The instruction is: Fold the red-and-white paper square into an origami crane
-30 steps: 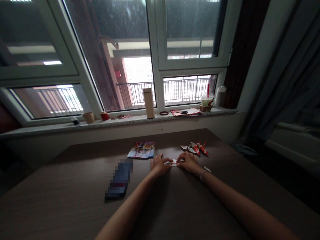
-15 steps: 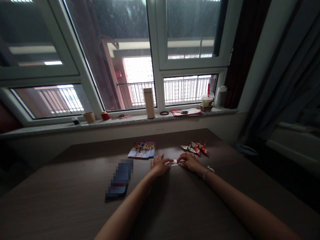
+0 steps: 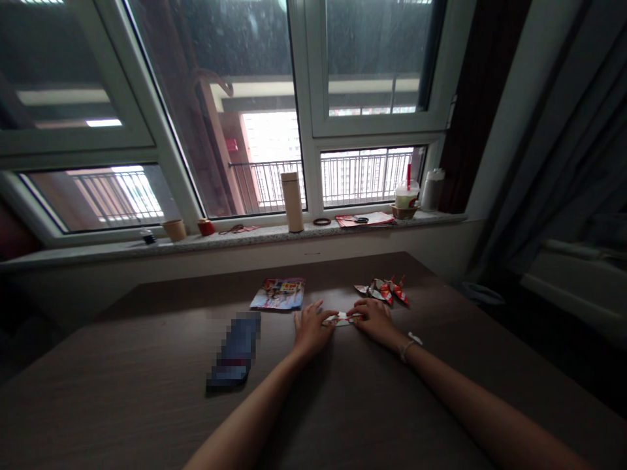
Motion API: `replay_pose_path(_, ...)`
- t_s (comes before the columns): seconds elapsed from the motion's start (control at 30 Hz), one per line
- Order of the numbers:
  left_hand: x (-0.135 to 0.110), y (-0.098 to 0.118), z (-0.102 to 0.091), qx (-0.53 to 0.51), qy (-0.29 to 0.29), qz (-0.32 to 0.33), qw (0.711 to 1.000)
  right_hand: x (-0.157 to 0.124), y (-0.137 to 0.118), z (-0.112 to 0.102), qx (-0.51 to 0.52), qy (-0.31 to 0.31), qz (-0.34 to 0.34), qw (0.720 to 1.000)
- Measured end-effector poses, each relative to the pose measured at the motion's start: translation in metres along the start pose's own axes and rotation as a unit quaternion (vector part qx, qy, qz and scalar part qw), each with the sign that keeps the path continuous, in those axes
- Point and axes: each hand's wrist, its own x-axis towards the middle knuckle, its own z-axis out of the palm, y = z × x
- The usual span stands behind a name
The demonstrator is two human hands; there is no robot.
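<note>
Along the sill [image 3: 264, 239], left to right: a tan cup [image 3: 175, 230], a red item [image 3: 206, 227], an upright tan flask [image 3: 292, 203], a dark ring [image 3: 322, 222], red-and-white papers [image 3: 385, 217], a drink [image 3: 405, 197] with a red straw [image 3: 408, 175], a pale bottle [image 3: 433, 190]. Behind, the window [image 3: 304, 85]; beyond it, a railing [image 3: 267, 181]. At far right, a grey curtain [image 3: 573, 143]. Left on the worktop [image 3: 122, 365], a pixelated dark item [image 3: 236, 349].

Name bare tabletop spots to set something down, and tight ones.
Bare: tabletop left of the pixelated dark object; between the forearms. Crowded: white paper between left hand and right hand, with folded red-white pieces beyond.
</note>
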Motion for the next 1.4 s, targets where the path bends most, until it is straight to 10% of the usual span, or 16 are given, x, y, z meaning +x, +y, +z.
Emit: replay_pose_path(1.4,-0.0013,0.0009,0.0025,-0.003,0.034,-0.008,0.999,-0.0041,0.0018,0.0044,0.021,-0.008,-0.161,0.987)
